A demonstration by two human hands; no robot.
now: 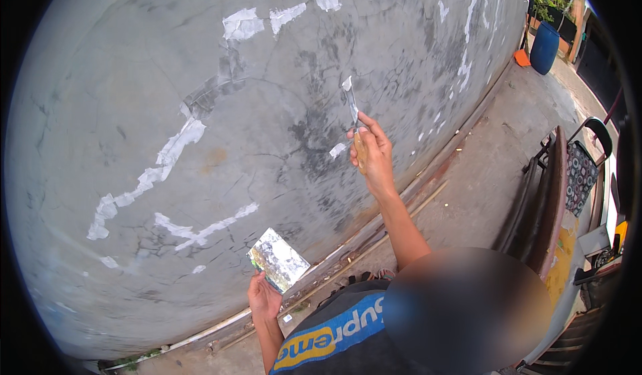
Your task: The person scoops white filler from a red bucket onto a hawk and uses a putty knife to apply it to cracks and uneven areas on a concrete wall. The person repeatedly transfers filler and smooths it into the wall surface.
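Note:
My right hand (371, 147) grips a putty knife (356, 114) by its pale wooden handle, with a white dab on the blade's tip, held in front of the cracked grey wall (120, 107). Lower down, my left hand (264, 295) holds a flat rectangular shiny board (277, 258) smeared with white paste. White filler patches (180, 141) run in broken streaks across the wall, some high up and some below the middle.
A dark bench (535, 194) with a patterned cushion (580, 177) stands on the right. Farther back are a blue barrel (544, 47), an orange object (521, 58) and plants (558, 0). The concrete floor (471, 174) runs along the wall's base.

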